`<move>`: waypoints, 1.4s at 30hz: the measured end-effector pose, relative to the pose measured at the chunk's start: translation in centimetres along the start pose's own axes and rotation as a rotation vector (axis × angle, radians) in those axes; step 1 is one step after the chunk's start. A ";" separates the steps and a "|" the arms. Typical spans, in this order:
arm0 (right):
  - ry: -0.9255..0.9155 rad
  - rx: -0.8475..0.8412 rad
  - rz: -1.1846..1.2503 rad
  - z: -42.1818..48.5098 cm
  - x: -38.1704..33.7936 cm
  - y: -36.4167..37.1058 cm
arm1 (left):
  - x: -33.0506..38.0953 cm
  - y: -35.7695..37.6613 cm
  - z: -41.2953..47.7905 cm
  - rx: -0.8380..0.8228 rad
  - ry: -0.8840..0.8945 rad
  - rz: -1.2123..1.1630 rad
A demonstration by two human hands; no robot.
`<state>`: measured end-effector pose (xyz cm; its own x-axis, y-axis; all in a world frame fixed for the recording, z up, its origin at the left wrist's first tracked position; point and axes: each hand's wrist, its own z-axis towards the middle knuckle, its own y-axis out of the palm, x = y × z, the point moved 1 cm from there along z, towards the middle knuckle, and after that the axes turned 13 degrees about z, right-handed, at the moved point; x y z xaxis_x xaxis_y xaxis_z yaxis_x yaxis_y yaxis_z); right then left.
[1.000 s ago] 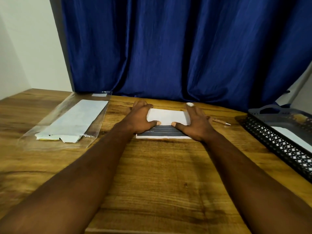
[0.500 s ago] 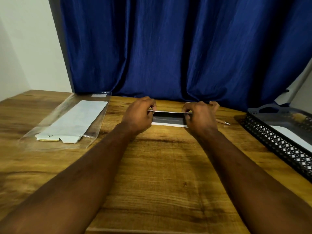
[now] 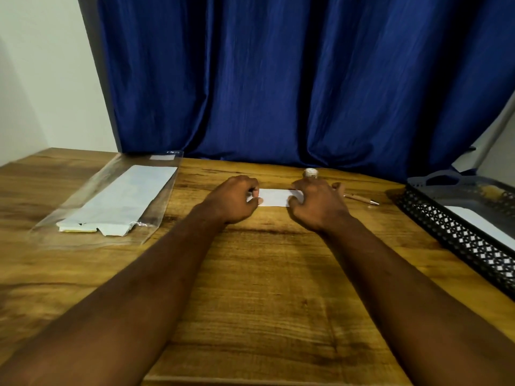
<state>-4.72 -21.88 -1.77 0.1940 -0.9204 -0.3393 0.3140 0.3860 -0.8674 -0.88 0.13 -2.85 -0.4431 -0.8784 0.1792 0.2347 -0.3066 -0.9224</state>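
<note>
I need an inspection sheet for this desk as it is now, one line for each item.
Surface: brown wood-grain table.
Job's things: folded white paper sheet, on the table.
Clutter: clear plastic sleeve holding white paper, left; slim tan pen, right; black perforated tray holding a white sheet, far right.
Grippers: left hand and right hand each pinch one end of the folded sheet.
Cables: nothing seen.
Surroundings: dark blue curtain; pale wall.

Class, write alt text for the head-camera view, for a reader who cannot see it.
A person's left hand and right hand hold the ends of a small white paper on a wooden table. A clear plastic sleeve lies to the left, a pen and black mesh tray to the right, before a blue curtain.
</note>
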 end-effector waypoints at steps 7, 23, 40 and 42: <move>-0.016 -0.337 0.141 0.7 -3.1 2.7 | 0.0 1.6 0.8 -0.220 -0.018 0.125; 0.320 -0.294 0.031 1.3 1.9 1.8 | 0.6 1.1 0.0 -0.385 -0.177 0.299; 0.015 0.255 0.517 -2.3 -0.3 -0.6 | 0.5 -5.3 -4.4 0.137 -0.330 0.387; -0.045 0.188 0.479 -1.9 -1.9 -0.7 | -1.4 -6.7 -5.1 -0.012 -0.495 0.438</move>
<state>-7.12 -20.48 -1.19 0.3953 -0.6357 -0.6630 0.3414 0.7718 -0.5365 -6.21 5.27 1.36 0.1422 -0.9866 -0.0797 0.2920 0.1187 -0.9490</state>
